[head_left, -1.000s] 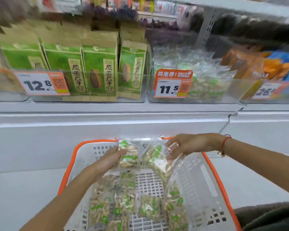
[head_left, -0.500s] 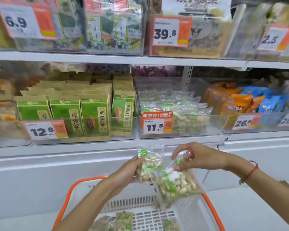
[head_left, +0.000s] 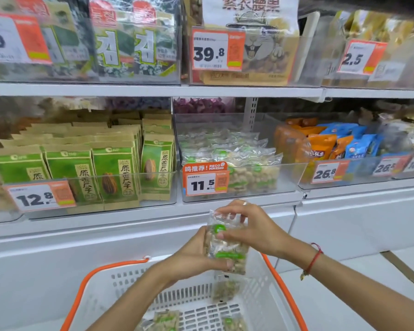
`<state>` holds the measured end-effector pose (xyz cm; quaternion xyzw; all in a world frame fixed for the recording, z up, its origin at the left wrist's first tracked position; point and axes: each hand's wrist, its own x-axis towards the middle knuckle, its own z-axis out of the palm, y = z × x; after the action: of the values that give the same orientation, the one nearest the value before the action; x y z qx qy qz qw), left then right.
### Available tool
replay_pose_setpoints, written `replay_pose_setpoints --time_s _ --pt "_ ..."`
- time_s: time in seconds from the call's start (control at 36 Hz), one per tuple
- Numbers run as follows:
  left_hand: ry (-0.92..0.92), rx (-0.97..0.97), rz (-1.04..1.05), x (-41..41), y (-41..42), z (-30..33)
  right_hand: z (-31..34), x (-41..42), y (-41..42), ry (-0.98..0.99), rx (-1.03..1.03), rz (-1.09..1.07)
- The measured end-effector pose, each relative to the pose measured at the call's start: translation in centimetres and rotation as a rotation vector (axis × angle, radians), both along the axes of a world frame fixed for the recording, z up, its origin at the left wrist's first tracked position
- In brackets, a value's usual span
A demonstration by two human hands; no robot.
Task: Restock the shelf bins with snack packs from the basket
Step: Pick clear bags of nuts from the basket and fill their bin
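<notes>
head | white shelf [head_left: 153,90] | clear bins [head_left: 289,177] | basket [head_left: 261,314]

Orange-and-white price tags on clear shelf bins read 12.8 [head_left: 41,198], 11.5 beneath "RECOMMEND" [head_left: 205,179], 26.8 [head_left: 326,172], 39.8 [head_left: 217,50] and 2.5 [head_left: 360,57].

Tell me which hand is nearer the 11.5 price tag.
Right. The right hand grips the snack packs' top, just below the 11.5 price tag; the left hand holds them lower, over the basket.

clear snack pack [head_left: 225,244] of nuts, green labels, upright above white orange-rimmed basket [head_left: 261,297]; below clear shelf bin [head_left: 289,173].
</notes>
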<state>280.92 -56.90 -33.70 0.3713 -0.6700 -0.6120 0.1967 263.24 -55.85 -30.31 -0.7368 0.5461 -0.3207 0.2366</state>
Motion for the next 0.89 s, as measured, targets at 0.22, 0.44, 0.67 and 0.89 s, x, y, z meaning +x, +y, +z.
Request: replay_pose_setpoints --time_s 0.22,0.44,0.67,0.89 --pt "0.189 -0.075 0.185 -0.6 -0.2 0.6 4.1 -2.7 0.6 0.194 0.201 0.024" --pt "0.167 -0.431 0.045 -3.3 -2.1 4.6 8.1 -5.3 1.2 0.511 -0.137 0.017" --pt "0.187 -0.640 -0.086 -7.4 -5.8 8.9 11.7 -8.2 1.0 0.677 -0.231 -0.162" --pt "-0.254 -0.890 -0.060 -9.9 -11.0 12.0 11.7 -13.2 0.6 0.353 -0.423 -0.482"
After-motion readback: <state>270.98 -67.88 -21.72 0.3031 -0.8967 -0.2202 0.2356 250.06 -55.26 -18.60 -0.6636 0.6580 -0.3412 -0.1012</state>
